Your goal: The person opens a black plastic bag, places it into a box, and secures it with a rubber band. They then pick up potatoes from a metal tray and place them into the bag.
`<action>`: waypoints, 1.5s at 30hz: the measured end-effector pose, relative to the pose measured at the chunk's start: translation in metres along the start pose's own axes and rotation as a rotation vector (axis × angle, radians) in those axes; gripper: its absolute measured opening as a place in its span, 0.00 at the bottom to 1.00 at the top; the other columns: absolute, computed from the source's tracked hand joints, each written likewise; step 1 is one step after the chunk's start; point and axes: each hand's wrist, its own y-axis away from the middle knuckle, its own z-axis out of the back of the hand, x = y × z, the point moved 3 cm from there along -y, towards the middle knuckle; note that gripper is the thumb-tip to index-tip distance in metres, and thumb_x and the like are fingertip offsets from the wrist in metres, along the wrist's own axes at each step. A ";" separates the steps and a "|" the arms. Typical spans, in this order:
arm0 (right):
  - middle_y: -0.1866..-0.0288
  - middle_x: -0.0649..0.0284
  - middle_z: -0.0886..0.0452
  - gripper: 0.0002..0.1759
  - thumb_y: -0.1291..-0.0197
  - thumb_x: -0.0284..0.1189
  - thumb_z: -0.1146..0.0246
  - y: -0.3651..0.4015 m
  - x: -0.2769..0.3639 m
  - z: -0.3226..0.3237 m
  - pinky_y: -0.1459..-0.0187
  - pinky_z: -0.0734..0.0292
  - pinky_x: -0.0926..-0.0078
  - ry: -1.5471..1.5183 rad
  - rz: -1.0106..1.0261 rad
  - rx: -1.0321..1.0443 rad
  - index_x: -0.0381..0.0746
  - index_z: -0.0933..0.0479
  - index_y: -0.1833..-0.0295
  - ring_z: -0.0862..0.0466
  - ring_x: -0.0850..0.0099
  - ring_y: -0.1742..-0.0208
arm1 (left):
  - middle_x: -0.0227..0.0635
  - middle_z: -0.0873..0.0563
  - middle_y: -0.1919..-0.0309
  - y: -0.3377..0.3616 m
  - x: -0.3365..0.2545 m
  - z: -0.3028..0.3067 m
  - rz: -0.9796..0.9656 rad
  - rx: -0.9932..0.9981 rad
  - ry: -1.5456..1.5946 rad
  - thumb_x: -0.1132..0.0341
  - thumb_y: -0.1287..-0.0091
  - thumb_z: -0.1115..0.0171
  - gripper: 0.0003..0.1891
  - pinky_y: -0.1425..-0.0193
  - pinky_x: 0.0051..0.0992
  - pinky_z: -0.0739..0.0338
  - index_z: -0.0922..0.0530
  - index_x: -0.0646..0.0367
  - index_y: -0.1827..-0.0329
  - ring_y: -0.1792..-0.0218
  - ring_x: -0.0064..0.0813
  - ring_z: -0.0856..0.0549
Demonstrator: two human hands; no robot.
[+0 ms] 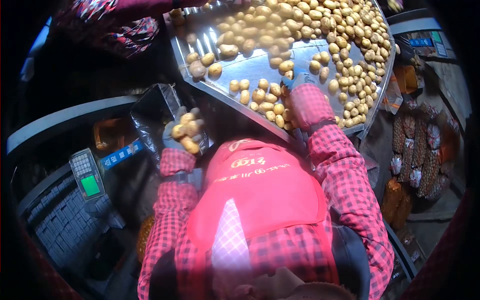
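My left hand (171,134), in a grey glove, cradles several potatoes (188,125) beside a box lined with dark plastic (157,107). Blur softens its fingertips. On the metal sorting table (227,77), my right hand (299,80) wears a blue-grey glove and reaches in palm down. A small group of loose potatoes (259,95) lies just left of it. Its fingers are mostly hidden under the glove's back, so I cannot make out whether they grip one. More potatoes (350,30) cover the table's far and right parts.
A digital scale (87,175) with a green display stands at the left, near an orange crate (109,132). Filled net bags (415,150) are stacked at the right. Another person's patterned sleeve (132,35) is at the far left. The table's raised metal rim (240,107) faces me.
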 end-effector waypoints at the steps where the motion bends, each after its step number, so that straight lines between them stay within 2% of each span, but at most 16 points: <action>1: 0.39 0.47 0.13 0.33 0.39 0.50 0.31 -0.001 0.002 0.004 0.35 0.22 0.54 -0.069 -0.002 0.031 0.43 0.19 0.33 0.15 0.50 0.36 | 0.44 0.16 0.39 0.005 -0.026 0.026 -0.109 -0.142 -0.102 0.56 0.32 0.38 0.26 0.66 0.42 0.18 0.22 0.50 0.31 0.53 0.45 0.15; 6: 0.44 0.48 0.12 0.33 0.42 0.46 0.27 0.004 -0.032 -0.003 0.44 0.18 0.58 -0.535 0.035 -0.015 0.39 0.20 0.34 0.11 0.57 0.45 | 0.38 0.18 0.39 0.026 -0.107 0.118 -0.419 -1.130 -0.695 0.52 0.26 0.36 0.19 0.37 0.36 0.19 0.18 0.56 0.44 0.39 0.39 0.16; 7: 0.48 0.50 0.11 0.33 0.44 0.47 0.26 0.008 -0.035 -0.006 0.46 0.17 0.60 -0.611 0.052 -0.084 0.39 0.19 0.38 0.12 0.61 0.48 | 0.38 0.18 0.39 0.021 -0.115 0.144 -0.419 -1.128 -0.695 0.52 0.26 0.36 0.19 0.37 0.36 0.19 0.18 0.56 0.44 0.39 0.39 0.16; 9: 0.49 0.51 0.11 0.32 0.43 0.47 0.26 0.027 -0.022 -0.009 0.45 0.17 0.60 -0.624 0.024 -0.187 0.39 0.18 0.38 0.12 0.61 0.49 | 0.38 0.19 0.36 -0.016 -0.134 0.194 -0.786 -0.376 -1.479 0.54 0.25 0.37 0.20 0.33 0.32 0.22 0.20 0.59 0.40 0.36 0.37 0.18; 10: 0.51 0.51 0.11 0.31 0.43 0.47 0.27 0.040 -0.013 -0.009 0.45 0.17 0.59 -0.635 -0.004 -0.291 0.39 0.18 0.39 0.12 0.60 0.50 | 0.40 0.19 0.35 -0.018 -0.085 0.098 -0.499 -0.150 -1.544 0.55 0.26 0.36 0.21 0.32 0.36 0.22 0.22 0.58 0.37 0.34 0.37 0.19; 11: 0.51 0.51 0.11 0.32 0.42 0.47 0.27 0.056 0.003 -0.009 0.44 0.17 0.60 -0.669 0.007 -0.227 0.39 0.18 0.38 0.12 0.60 0.49 | 0.40 0.19 0.35 -0.029 -0.039 0.032 -0.254 -0.543 -0.685 0.57 0.24 0.38 0.21 0.33 0.42 0.21 0.22 0.57 0.33 0.34 0.39 0.19; 16: 0.38 0.50 0.15 0.38 0.44 0.38 0.21 0.140 0.088 -0.005 0.31 0.25 0.62 -0.697 0.613 0.117 0.42 0.23 0.27 0.16 0.58 0.35 | 0.41 0.15 0.44 -0.064 0.105 -0.051 0.316 -0.088 -0.184 0.46 0.21 0.41 0.26 0.45 0.40 0.16 0.21 0.58 0.33 0.43 0.42 0.15; 19: 0.37 0.50 0.16 0.34 0.41 0.40 0.23 0.110 0.032 0.017 0.36 0.22 0.61 -0.562 0.314 -0.193 0.42 0.23 0.31 0.16 0.58 0.37 | 0.39 0.13 0.50 -0.090 0.116 -0.025 0.595 0.156 -0.050 0.46 0.23 0.38 0.26 0.55 0.33 0.17 0.20 0.59 0.36 0.50 0.40 0.12; 21: 0.42 0.48 0.15 0.29 0.35 0.41 0.27 0.069 -0.060 0.027 0.39 0.20 0.62 -0.403 0.103 -0.397 0.39 0.24 0.34 0.15 0.58 0.42 | 0.35 0.13 0.55 -0.088 0.105 -0.029 0.383 -0.103 -0.488 0.49 0.24 0.35 0.23 0.63 0.29 0.21 0.19 0.59 0.39 0.61 0.33 0.12; 23: 0.35 0.47 0.19 0.29 0.32 0.42 0.31 0.078 -0.126 0.052 0.37 0.20 0.62 -1.085 -0.281 -0.476 0.37 0.25 0.32 0.18 0.55 0.36 | 0.33 0.14 0.56 -0.098 0.093 -0.031 0.211 -0.176 -0.701 0.52 0.24 0.34 0.21 0.65 0.27 0.21 0.18 0.59 0.39 0.65 0.29 0.14; 25: 0.19 0.54 0.35 0.44 0.34 0.59 0.37 0.079 -0.217 0.051 0.25 0.33 0.43 0.139 -0.461 -0.677 0.46 0.33 0.20 0.34 0.52 0.21 | 0.34 0.15 0.54 -0.115 0.077 -0.029 0.166 -0.134 -0.749 0.55 0.26 0.33 0.20 0.68 0.25 0.22 0.18 0.60 0.39 0.67 0.28 0.15; 28: 0.17 0.54 0.37 0.46 0.38 0.61 0.36 0.075 -0.222 0.019 0.21 0.41 0.41 0.288 -0.587 -0.557 0.46 0.33 0.21 0.35 0.50 0.20 | 0.35 0.15 0.55 -0.127 0.078 -0.053 0.066 -0.251 -0.816 0.58 0.26 0.33 0.19 0.70 0.25 0.24 0.19 0.62 0.41 0.67 0.29 0.15; 31: 0.18 0.47 0.34 0.43 0.35 0.57 0.35 0.100 -0.131 0.073 0.22 0.35 0.57 0.324 -0.476 -0.085 0.43 0.29 0.23 0.34 0.51 0.18 | 0.37 0.16 0.57 -0.152 0.084 -0.038 0.121 -0.268 -0.848 0.57 0.27 0.34 0.18 0.73 0.26 0.25 0.20 0.62 0.44 0.69 0.29 0.15; 33: 0.20 0.45 0.31 0.43 0.35 0.58 0.36 0.090 -0.127 0.043 0.22 0.34 0.56 0.240 0.124 -0.138 0.43 0.28 0.23 0.31 0.49 0.20 | 0.36 0.16 0.59 -0.156 0.087 -0.043 0.128 -0.306 -0.933 0.54 0.28 0.35 0.18 0.76 0.26 0.27 0.20 0.60 0.47 0.71 0.30 0.15; 40: 0.19 0.46 0.34 0.45 0.33 0.57 0.37 -0.002 -0.211 0.095 0.20 0.39 0.52 0.059 -0.223 -0.554 0.36 0.32 0.22 0.35 0.50 0.19 | 0.31 0.15 0.64 -0.155 0.087 -0.053 0.151 -0.374 -0.996 0.51 0.28 0.36 0.16 0.76 0.25 0.30 0.19 0.56 0.51 0.74 0.27 0.18; 45: 0.19 0.45 0.34 0.46 0.33 0.59 0.38 0.029 -0.175 0.096 0.21 0.37 0.53 0.224 -0.145 -0.234 0.41 0.35 0.19 0.32 0.49 0.21 | 0.29 0.15 0.67 -0.157 0.089 -0.055 0.174 -0.446 -0.975 0.52 0.29 0.36 0.16 0.77 0.25 0.30 0.19 0.55 0.52 0.76 0.26 0.20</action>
